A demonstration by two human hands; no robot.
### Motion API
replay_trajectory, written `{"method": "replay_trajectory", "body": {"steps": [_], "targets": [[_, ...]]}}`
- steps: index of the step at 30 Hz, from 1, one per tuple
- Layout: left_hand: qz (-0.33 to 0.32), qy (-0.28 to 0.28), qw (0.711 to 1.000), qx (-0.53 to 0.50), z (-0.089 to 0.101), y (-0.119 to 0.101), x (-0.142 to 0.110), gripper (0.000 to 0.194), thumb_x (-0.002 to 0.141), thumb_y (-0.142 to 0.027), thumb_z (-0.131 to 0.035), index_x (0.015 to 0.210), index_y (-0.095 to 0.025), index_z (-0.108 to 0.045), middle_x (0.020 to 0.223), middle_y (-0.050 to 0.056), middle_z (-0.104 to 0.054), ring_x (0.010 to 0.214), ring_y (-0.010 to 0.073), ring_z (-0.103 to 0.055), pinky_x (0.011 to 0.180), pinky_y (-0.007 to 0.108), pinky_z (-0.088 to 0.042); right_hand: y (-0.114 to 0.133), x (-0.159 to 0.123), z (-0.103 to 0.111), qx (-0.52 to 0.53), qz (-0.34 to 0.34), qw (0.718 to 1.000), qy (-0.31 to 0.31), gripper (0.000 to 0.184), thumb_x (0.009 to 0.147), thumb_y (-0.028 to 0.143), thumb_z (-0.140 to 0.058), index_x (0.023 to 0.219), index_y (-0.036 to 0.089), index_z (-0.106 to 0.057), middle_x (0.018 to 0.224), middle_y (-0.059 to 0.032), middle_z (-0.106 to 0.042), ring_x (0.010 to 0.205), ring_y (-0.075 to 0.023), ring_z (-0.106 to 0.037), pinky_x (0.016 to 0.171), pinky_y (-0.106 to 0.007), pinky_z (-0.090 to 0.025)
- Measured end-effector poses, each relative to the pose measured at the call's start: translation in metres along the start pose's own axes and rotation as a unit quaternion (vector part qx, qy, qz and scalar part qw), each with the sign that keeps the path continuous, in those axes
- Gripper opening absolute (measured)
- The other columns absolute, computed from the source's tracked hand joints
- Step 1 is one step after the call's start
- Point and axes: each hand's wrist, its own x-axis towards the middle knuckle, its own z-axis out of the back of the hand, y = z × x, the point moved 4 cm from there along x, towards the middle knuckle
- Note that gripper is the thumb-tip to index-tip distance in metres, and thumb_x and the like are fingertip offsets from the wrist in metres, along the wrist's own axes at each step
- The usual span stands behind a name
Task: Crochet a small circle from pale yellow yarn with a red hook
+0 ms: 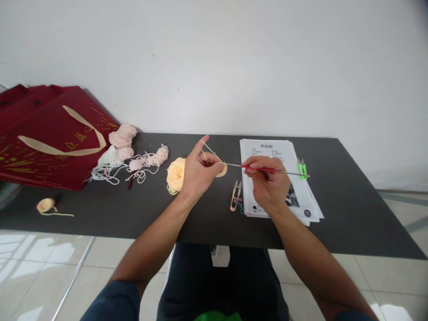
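Note:
My left hand (198, 171) pinches a small round cream crochet piece (221, 170), with cream yarn (209, 149) looped over its raised index finger. My right hand (265, 183) grips a thin crochet hook with a red handle (267, 170), its tip at the crochet piece. A cream yarn ball (175, 175) lies on the dark table (351, 200) just left of my left hand. Both hands hover above the table's middle.
A stack of printed sheets (267, 149) lies under my right hand, with green snips (302, 168) on it and small thread snips (235, 195) beside it. Pink and white yarn bundles (133, 156) and red gift bags (50, 133) sit at left; a small yarn scrap (47, 205) is near the front-left edge.

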Motion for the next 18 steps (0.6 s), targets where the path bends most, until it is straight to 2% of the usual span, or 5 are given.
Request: {"method": "replay_trajectory", "body": {"steps": [6,10,14,18], "targets": [[-0.022,0.020,1.000,-0.005,-0.003,0.000,-0.002,0.090,0.066,-0.009,-0.077,0.151,-0.018,-0.051,0.073,-0.005,-0.071,0.062,0.0100,-0.059,0.059,0.023,-0.044,-0.014,0.005,0.003,0.108,-0.102,0.989,-0.013,0.020,0.084,0.029,-0.084,0.090,0.026,-0.066,0.088,0.0017,-0.079,0.063,-0.0115,-0.065,0.057,-0.027,-0.052],[-0.015,0.046,0.998,-0.048,-0.003,0.001,-0.001,0.087,0.067,-0.009,-0.079,0.149,-0.018,-0.052,0.073,-0.004,-0.070,0.064,0.0102,-0.060,0.060,0.023,-0.044,-0.026,0.009,0.002,0.202,-0.183,0.962,-0.011,0.025,0.079,0.031,-0.089,0.087,0.025,-0.066,0.084,0.0022,-0.078,0.063,-0.0099,-0.064,0.056,-0.023,-0.053],[-0.003,0.056,0.996,-0.072,-0.003,0.003,0.001,0.083,0.066,-0.009,-0.082,0.144,-0.019,-0.056,0.080,-0.003,-0.072,0.062,0.0085,-0.058,0.058,0.022,-0.044,-0.036,0.004,-0.007,0.259,-0.264,0.929,-0.025,0.024,0.076,0.031,-0.091,0.086,0.025,-0.070,0.086,0.0028,-0.080,0.066,-0.0087,-0.069,0.059,-0.020,-0.060],[-0.021,0.036,0.996,-0.079,-0.001,0.005,0.003,0.078,0.067,-0.011,-0.084,0.140,-0.022,-0.060,0.083,-0.003,-0.071,0.064,0.0078,-0.058,0.059,0.022,-0.046,-0.038,-0.005,-0.016,0.240,-0.279,0.929,-0.043,0.016,0.083,0.030,-0.086,0.090,0.024,-0.073,0.091,0.0016,-0.082,0.073,-0.0087,-0.075,0.068,-0.019,-0.066]]}}
